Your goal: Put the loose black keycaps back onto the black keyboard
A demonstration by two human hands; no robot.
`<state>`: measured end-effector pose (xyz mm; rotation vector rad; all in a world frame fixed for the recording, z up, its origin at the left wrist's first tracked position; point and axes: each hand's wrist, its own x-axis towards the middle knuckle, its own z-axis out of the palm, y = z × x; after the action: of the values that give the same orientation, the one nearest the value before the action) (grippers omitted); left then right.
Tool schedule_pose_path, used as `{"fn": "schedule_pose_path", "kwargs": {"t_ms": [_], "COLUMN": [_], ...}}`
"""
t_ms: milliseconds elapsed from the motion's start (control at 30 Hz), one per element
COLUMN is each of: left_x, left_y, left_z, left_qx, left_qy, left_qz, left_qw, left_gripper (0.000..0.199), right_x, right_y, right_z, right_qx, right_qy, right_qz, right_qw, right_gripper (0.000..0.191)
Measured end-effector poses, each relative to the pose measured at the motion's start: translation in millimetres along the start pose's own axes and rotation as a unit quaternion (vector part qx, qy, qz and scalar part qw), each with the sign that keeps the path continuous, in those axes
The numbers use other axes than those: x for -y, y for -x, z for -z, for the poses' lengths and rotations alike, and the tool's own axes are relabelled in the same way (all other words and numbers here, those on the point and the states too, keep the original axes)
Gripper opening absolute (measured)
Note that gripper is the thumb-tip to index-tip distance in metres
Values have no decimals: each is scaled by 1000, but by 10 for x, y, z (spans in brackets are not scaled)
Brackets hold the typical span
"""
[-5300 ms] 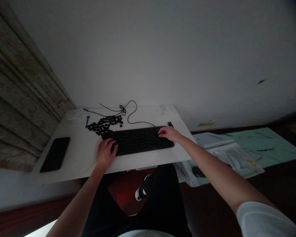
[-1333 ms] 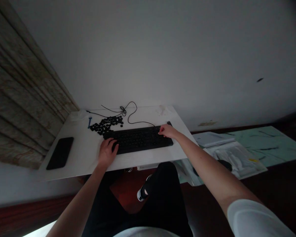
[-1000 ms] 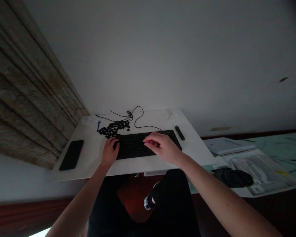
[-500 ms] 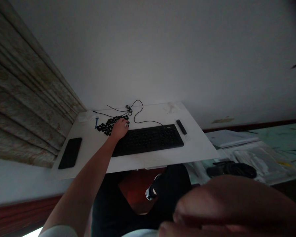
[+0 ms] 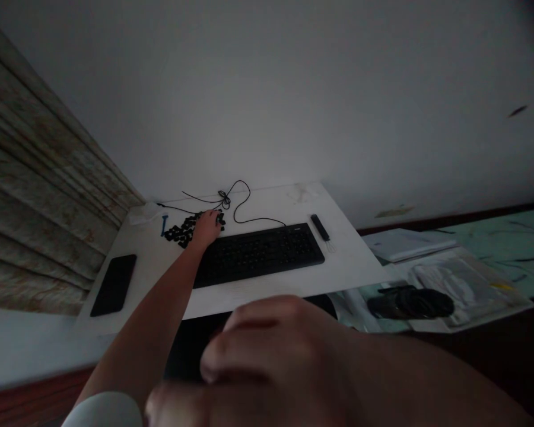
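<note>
My left hand (image 5: 206,228) rests over a pile of loose black keycaps (image 5: 178,232), its fingers slightly apart and touching the pile. Some keycaps are hidden beneath it. Right of the pile lies a black keyboard (image 5: 258,252) with its cable (image 5: 244,207) running up behind it. My right hand (image 5: 267,356) is raised close to the camera, large and blurred, with its fingers curled in. Whatever it may hold is hidden. Beyond the keyboard's right end lies a black-handled tool with wire loops (image 5: 321,228), like a keycap puller.
A black phone (image 5: 113,286) lies at the left of the white table (image 5: 356,255). Near the back are a small blue tool (image 5: 164,224) and clear plastic (image 5: 145,213). A curtain (image 5: 40,196) hangs at left; papers (image 5: 404,244) and a dark bundle (image 5: 412,302) lie at right.
My right hand has come up and left across the lower view, covering my legs and the table's front edge. My left hand stays at the keycaps. The view has shifted slightly.
</note>
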<state>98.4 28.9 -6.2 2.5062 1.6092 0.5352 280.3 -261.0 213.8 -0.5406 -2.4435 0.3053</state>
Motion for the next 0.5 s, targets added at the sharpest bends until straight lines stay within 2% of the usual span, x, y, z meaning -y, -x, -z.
{"fn": "schedule_pose_path", "kwargs": {"t_ms": [33,100,200,267,333,400,500], "left_x": [4,11,15,10,2,-7,-22], "left_y": [-26,-67,-106,-122,-134,-143,-158], "left_z": [1,7,15,12,5,0,-1], "left_qx": [5,14,37,53,62,62,54], "left_qy": [-3,-15,-42,-62,-80,-92,-101], "left_qz": [-6,-11,-12,-11,-8,-8,-11], "left_qw": [1000,1000,998,997,995,994,993], "left_gripper": [45,47,46,41,37,34,31], "right_x": [-109,-447,-1148,-1600,-1933,-2126,-2231], "right_y": [-47,15,507,979,1426,1761,2012], "right_z": [-87,-319,-628,-714,-723,-713,-742], "right_qx": [2,-31,-83,-130,-219,-280,-332], "right_qy": [-1,14,60,118,172,210,215], "right_qz": [8,-26,-163,-276,-379,-444,-491], "right_qw": [1000,999,981,945,883,825,776], "right_gripper": [34,27,25,25,25,27,30]}}
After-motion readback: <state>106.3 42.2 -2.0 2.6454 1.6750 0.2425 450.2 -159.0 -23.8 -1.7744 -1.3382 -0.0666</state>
